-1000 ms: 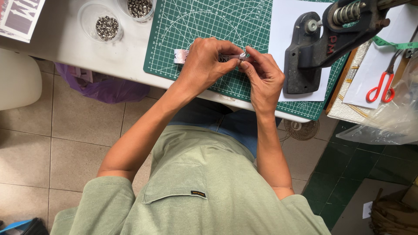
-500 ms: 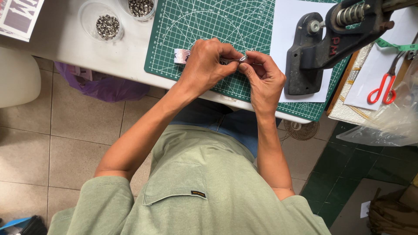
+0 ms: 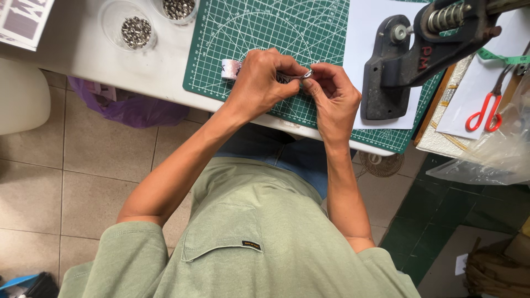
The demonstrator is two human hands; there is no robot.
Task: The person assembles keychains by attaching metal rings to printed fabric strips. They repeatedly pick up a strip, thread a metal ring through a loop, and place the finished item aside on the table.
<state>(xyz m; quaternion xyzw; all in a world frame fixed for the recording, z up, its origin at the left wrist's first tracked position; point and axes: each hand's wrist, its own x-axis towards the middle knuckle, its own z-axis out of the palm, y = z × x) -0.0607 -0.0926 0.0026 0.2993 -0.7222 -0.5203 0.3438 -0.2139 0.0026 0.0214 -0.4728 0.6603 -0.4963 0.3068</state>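
Over the green cutting mat (image 3: 265,27), left hand (image 3: 262,83) clamps the patterned strap (image 3: 231,68) while right hand (image 3: 331,96) fingertips pinch a small metal snap (image 3: 307,73) against it; best kept square, strap taut.

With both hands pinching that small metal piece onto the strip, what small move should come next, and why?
Probably seat the metal piece squarely on the strip: the left hand and right hand pinch them together above the cutting mat, and the hand press stands just right.
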